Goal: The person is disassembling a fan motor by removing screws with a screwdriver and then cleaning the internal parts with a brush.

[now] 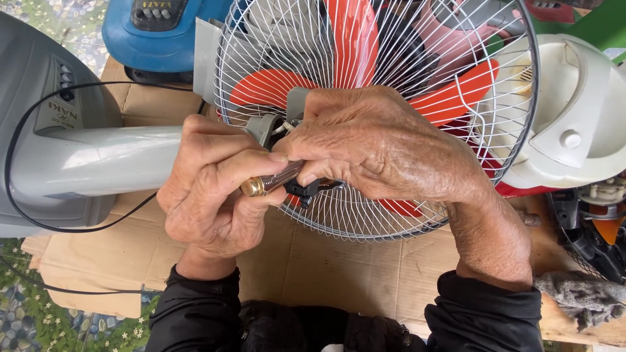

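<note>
ITEM: screwdriver (pixel 270 183), brass-collared, dark translucent handle. Loc: centre of view, over lower-left of fan guard (pixel 391 221), just beside grey motor housing (pixel 264 125).

HOLD: left hand (pixel 212 189) curled round handle end, thumb and forefinger pinching near the collar. Right hand (pixel 372 146) closed over the shaft end, fingers pressed together; also seems to trap a small black part (pixel 301 190) underneath. Tip hidden.

AXIS: long axis runs lower-left to upper-right, shallow tilt. Handle butt points lower-left toward the person; working end points upper-right, into the housing area behind the guard.

NEARBY: red blades (pixel 450 98) inside white wire guard; grey fan stand (pixel 91 160) lying left; black cord (pixel 78 228) looped over cardboard sheet (pixel 339 267) on table; white appliance (pixel 580 111) at right; grey rag (pixel 583 296) lower right.

RISKS (judgement):
- Tip may cam out of the fastener, since it is unseen and driven at an angle; could jab right-hand fingers wrapped close to it.
- Small black part or a loosened screw may drop through guard wires.
- Fan lies loose on cardboard; push along the axis may roll or slide it.
</note>
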